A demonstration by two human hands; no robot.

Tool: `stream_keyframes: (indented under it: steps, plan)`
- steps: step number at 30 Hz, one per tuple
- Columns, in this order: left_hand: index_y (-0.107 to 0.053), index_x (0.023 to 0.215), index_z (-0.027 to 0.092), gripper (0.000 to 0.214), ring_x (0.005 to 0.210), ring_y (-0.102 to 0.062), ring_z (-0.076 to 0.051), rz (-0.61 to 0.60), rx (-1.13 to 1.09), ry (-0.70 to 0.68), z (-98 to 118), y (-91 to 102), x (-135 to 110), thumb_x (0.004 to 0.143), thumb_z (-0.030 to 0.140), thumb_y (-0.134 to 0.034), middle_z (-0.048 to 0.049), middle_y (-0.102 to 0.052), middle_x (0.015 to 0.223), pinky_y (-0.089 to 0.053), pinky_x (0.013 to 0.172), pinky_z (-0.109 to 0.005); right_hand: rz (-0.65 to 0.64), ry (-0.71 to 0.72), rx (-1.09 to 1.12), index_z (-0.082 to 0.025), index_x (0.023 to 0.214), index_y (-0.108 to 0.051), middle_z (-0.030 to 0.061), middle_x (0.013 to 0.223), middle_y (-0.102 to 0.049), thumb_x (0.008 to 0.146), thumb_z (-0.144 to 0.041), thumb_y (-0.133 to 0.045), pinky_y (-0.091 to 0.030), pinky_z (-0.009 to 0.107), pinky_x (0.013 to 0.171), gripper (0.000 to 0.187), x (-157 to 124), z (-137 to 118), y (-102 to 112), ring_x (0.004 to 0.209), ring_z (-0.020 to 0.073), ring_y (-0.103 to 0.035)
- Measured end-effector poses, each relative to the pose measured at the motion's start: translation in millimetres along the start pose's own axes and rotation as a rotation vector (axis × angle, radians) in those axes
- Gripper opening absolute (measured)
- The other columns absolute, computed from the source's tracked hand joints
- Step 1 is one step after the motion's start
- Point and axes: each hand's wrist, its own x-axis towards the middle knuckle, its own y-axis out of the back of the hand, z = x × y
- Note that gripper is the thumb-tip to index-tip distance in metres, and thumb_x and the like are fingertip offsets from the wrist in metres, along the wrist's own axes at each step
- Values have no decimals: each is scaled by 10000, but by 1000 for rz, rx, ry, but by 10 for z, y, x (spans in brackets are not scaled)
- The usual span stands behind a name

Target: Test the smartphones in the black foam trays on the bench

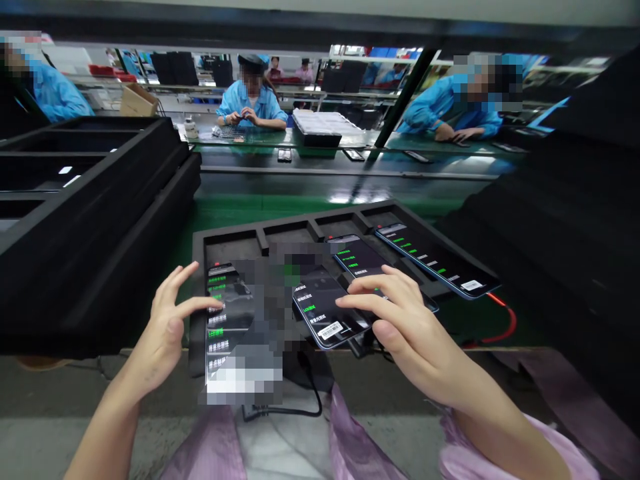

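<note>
In the head view, the left hand [167,323] reaches over the left phone [216,333], its index fingertip at the lit screen; I cannot tell whether it touches. Its grip is loosely spread and has hold of nothing. The right hand [420,333] is above the second phone [325,310], index fingertip over the screen, thumb apart from it; this grip too is spread and carries nothing, contact again unclear. A third phone [350,253] is partly hidden behind the right hand, and a fourth phone [435,260] slants across the right end, a red cable [511,323] at its near end. All four lie at a black tray [198,250] on the green surface [230,208], screens up, with lines of green and white text. A black cable [316,393] hangs in front. Stacked trays [150,177] stand at left; beyond, three people in blue [255,103] sit.
</note>
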Motion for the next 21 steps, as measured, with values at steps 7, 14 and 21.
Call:
stream_keyframes:
  steps: [7, 14, 21]
  plan:
    - [-667, 962, 327, 700, 1344, -212, -311, 61, -4, 15, -73, -6, 41, 799, 725, -114, 12, -284, 1451, -153, 1095, -588, 19, -8, -17, -258, 1076, -590, 62, 1028, -585, 958, -415, -236, -227, 510, 1070, 405, -1, 6, -3, 1027, 197, -547]
    - [-680, 925, 326, 732, 1335, -244, -282, 92, -4, -54, -34, -16, -78, 794, 724, -80, 30, -279, 1448, -172, 1117, -511, 21, -8, -9, -256, 1062, -596, 60, 1028, -581, 956, -414, -254, -239, 506, 1063, 391, 20, 11, -13, 1024, 198, -543]
    - [-658, 978, 316, 698, 1344, -225, -300, 50, 53, -89, -67, -14, -109, 816, 698, -96, 19, -253, 1466, -176, 1106, -548, -4, -41, 10, -251, 1053, -617, 68, 1045, -568, 957, -426, -237, -201, 516, 1076, 429, 42, 1, -21, 1062, 206, -518]
